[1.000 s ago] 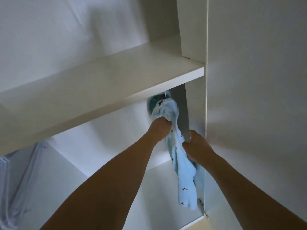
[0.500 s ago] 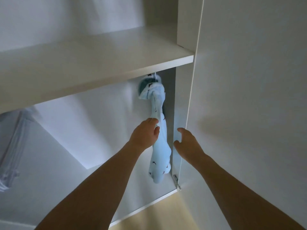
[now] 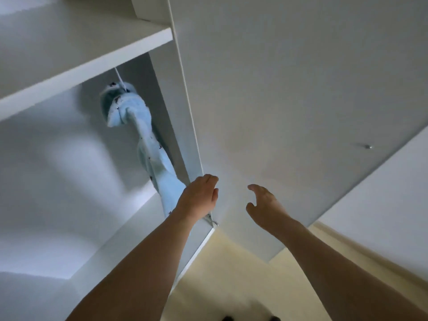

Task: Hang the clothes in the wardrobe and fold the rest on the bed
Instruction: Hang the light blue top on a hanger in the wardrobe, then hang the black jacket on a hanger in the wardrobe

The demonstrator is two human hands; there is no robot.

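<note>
Up and left of the left hand [image 3: 199,198], the hanging garment [image 3: 148,147] is pale blue, scattered with small dark marks. The wardrobe door [image 3: 289,89] above the right hand [image 3: 266,207] is plain white, as is the shelf [image 3: 76,59]. Below both hands the floor [image 3: 231,274] is pale yellow.

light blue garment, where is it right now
In the head view the light blue garment hangs left of centre inside the wardrobe, under the white shelf, beside the open door and just above the left hand.
</note>
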